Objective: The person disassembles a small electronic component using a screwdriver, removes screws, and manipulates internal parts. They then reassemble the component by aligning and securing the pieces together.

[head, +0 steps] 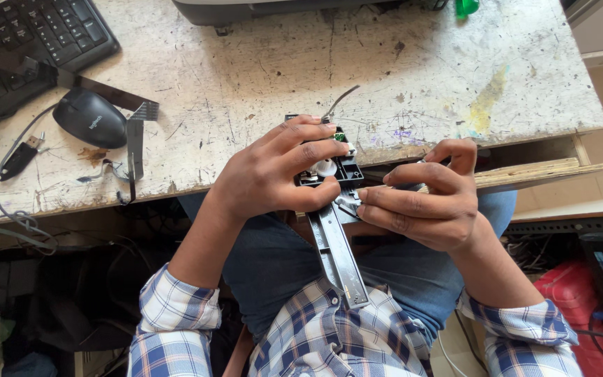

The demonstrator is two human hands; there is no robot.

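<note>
Over my lap I hold a long grey metal rail with a black plastic block at its far end [336, 244]; a white gear and a small green board sit on the block. My left hand [273, 171] wraps over the black block, fingers on top and thumb underneath. My right hand [420, 199] pinches the rail's middle at a small metal bracket, fingers curled. A thin grey wire sticks up from the block toward the table.
A scratched, paint-stained white table [259, 63] lies ahead with a black mouse [89, 117], a black keyboard [36, 35], a flat ribbon cable [134, 136] and a USB stick [19, 157]. A printer's base [280, 8] stands at the far edge. Cables and a red object [567, 293] lie on the floor.
</note>
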